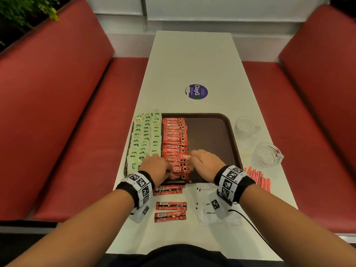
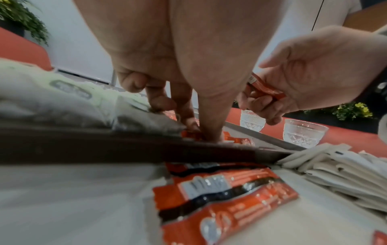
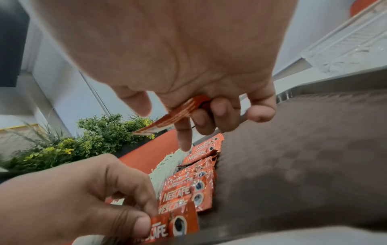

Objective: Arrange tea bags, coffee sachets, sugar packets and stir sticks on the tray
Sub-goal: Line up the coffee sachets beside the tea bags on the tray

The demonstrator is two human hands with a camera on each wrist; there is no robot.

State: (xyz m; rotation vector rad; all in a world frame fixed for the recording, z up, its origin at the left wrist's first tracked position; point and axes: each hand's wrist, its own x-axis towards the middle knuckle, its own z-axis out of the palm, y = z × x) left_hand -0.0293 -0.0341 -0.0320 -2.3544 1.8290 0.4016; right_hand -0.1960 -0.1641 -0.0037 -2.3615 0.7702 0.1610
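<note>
Red foil coffee sachets [image 1: 174,143] are filling one overlapping column on the dark brown plastic tray [image 1: 212,135], just beside three columns of pale green paper tea bags [image 1: 145,137] along its left side, so I am judging the tea finished and the coffee nearly so. My right hand [image 1: 206,162] is pinching one more red sachet [image 3: 178,114] between thumb and fingers above the near end of the column, while my left hand [image 1: 157,166] is pinching the nearest laid sachet [image 3: 176,223] at its end, steadying the row. About a dozen sachets are showing in the column, though overlap is stopping an exact count; four are lying loose on the white table [image 1: 192,64] near me. The white paper sugar packets [image 1: 212,212] and the red-and-white stir sticks [image 1: 258,178] are waiting off the tray, too heaped to count. Two clear cut-glass cups [image 1: 267,153] are standing right of the tray
</note>
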